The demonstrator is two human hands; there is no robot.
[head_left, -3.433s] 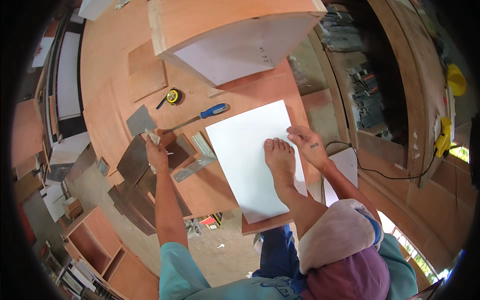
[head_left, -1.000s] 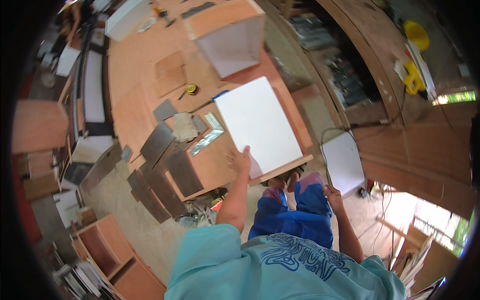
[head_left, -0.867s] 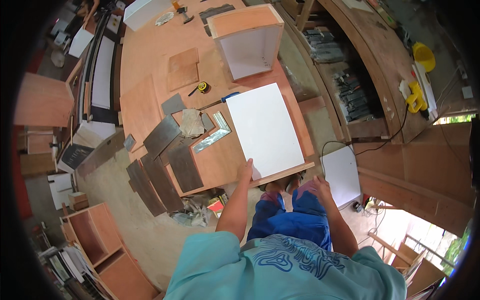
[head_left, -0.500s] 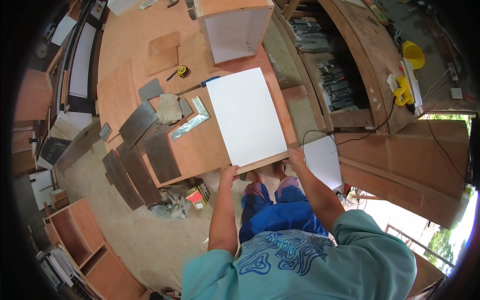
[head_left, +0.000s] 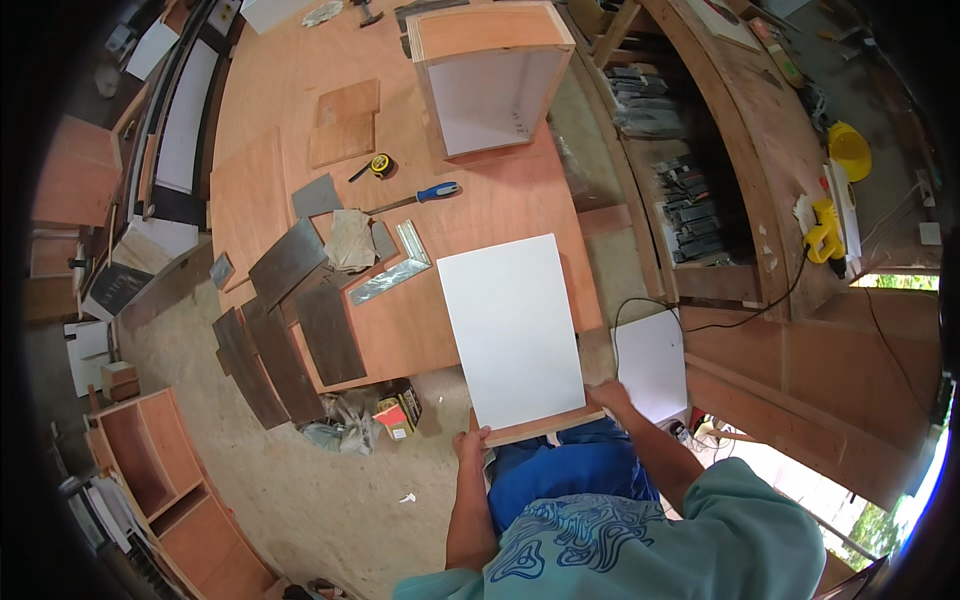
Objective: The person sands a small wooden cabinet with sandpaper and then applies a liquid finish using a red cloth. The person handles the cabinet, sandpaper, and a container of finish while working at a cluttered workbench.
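A white rectangular panel point(head_left: 512, 330) with a wooden strip point(head_left: 545, 424) along its near end lies between my hands. My left hand point(head_left: 470, 442) is closed on the near left corner, its thumb on top. At the near right corner my right hand point(head_left: 610, 396) grips the strip, with its lower fingers hidden. The panel's far part is over the wooden table point(head_left: 410, 215), while its near part juts past the table edge in front of my body. Beyond it stands an open wooden box point(head_left: 490, 100) with white inner faces.
A blue-handled tool point(head_left: 437, 191), a tape measure point(head_left: 381, 165), a beige cloth point(head_left: 350, 240), a silvery L-shaped piece point(head_left: 395, 270) and several dark sheets point(head_left: 330, 335) lie on the table's left side. At right are a shelf point(head_left: 710, 275) and a yellow power tool point(head_left: 824, 232).
Both hands have drawn the white panel toward my body, away from the wooden box. The blue tool handle, formerly beside the panel's far corner, is now well apart from it.
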